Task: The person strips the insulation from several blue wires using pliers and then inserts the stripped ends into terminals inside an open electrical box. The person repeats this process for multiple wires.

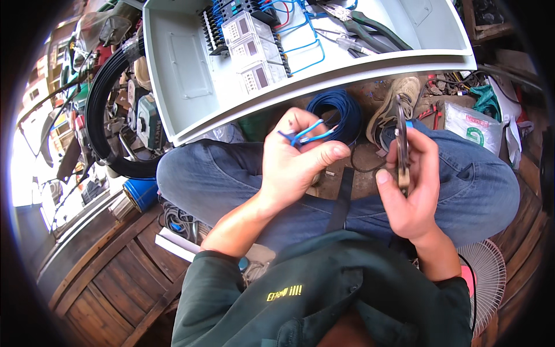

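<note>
My left hand (290, 172) grips short blue wires (308, 137) with bared ends, their loose tips sticking up past the fingers. My right hand (415, 201) is closed round an upright metal hand tool (403, 156), seemingly pliers seen edge-on. Behind my hands lies a coil of dark blue wire (336, 103). Above them is a pale grey enclosure (176, 69) holding several clear-covered modules (254, 76), terminal strips (210, 32) and blue wiring, with pliers (376, 32) and other tools lying inside at the right.
My jeans-covered legs (474, 185) are crossed beneath my hands, near a shoe (393, 104). A large black cable coil (101, 104), clutter and a blue container (137, 194) are at left. A white sack (471, 130) is at right, a fan (483, 266) at lower right.
</note>
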`<state>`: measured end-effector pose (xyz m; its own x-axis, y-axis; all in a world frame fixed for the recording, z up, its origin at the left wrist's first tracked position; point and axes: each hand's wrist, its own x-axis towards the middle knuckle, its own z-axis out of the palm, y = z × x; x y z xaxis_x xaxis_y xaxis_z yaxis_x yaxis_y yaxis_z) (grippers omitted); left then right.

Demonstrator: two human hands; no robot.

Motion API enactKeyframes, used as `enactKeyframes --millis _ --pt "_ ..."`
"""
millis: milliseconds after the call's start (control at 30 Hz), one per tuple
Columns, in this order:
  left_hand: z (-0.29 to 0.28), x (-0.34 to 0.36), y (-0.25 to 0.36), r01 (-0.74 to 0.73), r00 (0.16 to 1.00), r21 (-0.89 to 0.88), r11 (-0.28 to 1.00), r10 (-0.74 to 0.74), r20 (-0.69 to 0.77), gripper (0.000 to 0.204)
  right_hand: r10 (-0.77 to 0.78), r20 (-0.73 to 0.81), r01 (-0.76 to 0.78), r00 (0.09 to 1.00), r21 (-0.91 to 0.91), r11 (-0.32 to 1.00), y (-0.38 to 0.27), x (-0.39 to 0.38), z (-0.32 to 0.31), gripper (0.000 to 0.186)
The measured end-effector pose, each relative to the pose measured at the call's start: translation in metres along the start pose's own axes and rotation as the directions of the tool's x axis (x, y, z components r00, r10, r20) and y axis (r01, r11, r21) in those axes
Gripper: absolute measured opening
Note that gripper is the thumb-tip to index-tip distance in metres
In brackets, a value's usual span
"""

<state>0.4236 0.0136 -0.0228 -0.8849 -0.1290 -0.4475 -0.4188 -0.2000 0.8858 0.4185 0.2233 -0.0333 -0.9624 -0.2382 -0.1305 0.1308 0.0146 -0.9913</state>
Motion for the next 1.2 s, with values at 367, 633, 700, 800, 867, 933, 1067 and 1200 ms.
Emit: enactKeyframes --millis 367,633,700,800,867,933,1067,1200 --pt "0.004 -0.011 0.000 -0.067 0.977 -0.068 0.995 0.079 0.199 0.023 0.038 0.155 -0.003 0.987 -0.221 0.975 -0.004 0.001 0.001 0.059" --pt "-0.002 -0.006 0.003 -0.066 0.904 0.048 0.997 0.039 0.425 0.031 -0.064 0.179 0.105 0.982 -0.230 0.968 -0.003 0.004 -0.002 0.061" --pt "-0.002 -0.005 0.004 -0.083 0.889 0.071 0.994 0.042 0.455 0.035 -0.078 0.185 0.120 0.980 -0.225 0.967 -0.005 0.004 -0.005 0.060" --pt "0.000 -0.004 0.003 -0.091 0.901 0.049 0.995 0.062 0.429 0.041 -0.044 0.204 0.092 0.978 -0.231 0.969 -0.008 0.005 -0.009 0.058" --pt "0.000 -0.003 0.002 -0.109 0.905 0.064 0.992 0.072 0.419 0.039 -0.018 0.199 0.067 0.980 -0.241 0.968 -0.011 0.005 -0.011 0.056" --pt "-0.001 0.000 0.002 -0.157 0.903 0.096 0.983 0.103 0.417 0.032 -0.007 0.175 0.055 0.985 -0.269 0.962 -0.013 0.005 -0.012 0.055" --pt "-0.003 -0.002 0.003 -0.108 0.929 0.103 0.989 0.064 0.364 0.026 0.068 0.113 -0.043 0.991 -0.208 0.977 -0.015 0.005 -0.012 0.054" --pt "-0.003 -0.005 0.008 0.152 0.922 -0.078 0.985 -0.113 0.370 0.027 0.063 0.081 -0.044 0.995 -0.214 0.976 -0.015 0.008 -0.013 0.054"
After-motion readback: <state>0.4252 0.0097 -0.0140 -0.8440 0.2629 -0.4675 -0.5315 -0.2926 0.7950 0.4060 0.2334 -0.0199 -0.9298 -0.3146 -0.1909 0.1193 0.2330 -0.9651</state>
